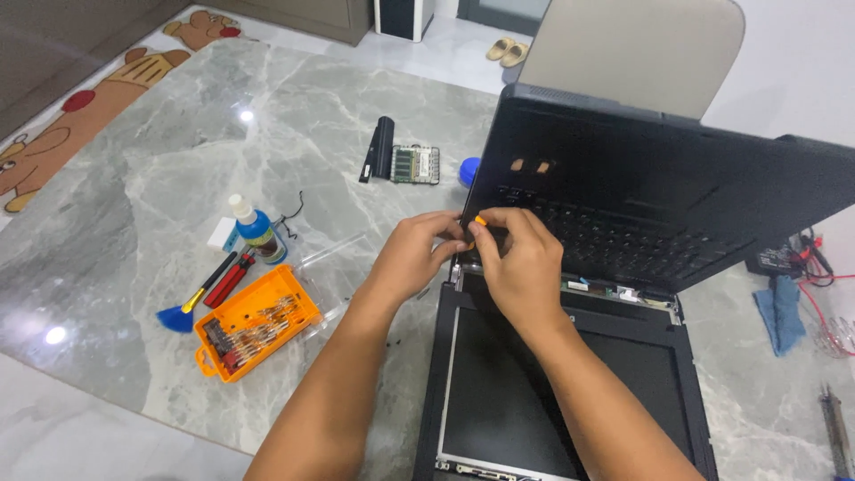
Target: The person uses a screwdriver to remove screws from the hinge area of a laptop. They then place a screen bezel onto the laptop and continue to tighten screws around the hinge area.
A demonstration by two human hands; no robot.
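A black laptop (659, 191) stands opened on the marble table (160, 205), its keyboard half tilted up and its screen panel (534, 392) lying flat toward me with the bezel off. My right hand (521, 258) pinches a small orange pry tool (480, 220) at the left hinge corner. My left hand (417, 249) is right beside it, fingertips touching the same corner of the laptop edge.
To the left lie an orange screwdriver-bit case (254, 331), a red-handled tool (230, 279), a blue brush (183, 312) and a blue-capped bottle (256, 230). A memory module (415, 165) and black strip (378, 149) sit further back. A blue cloth (780, 307) and red wires (824, 267) lie right. A chair (637, 49) stands behind.
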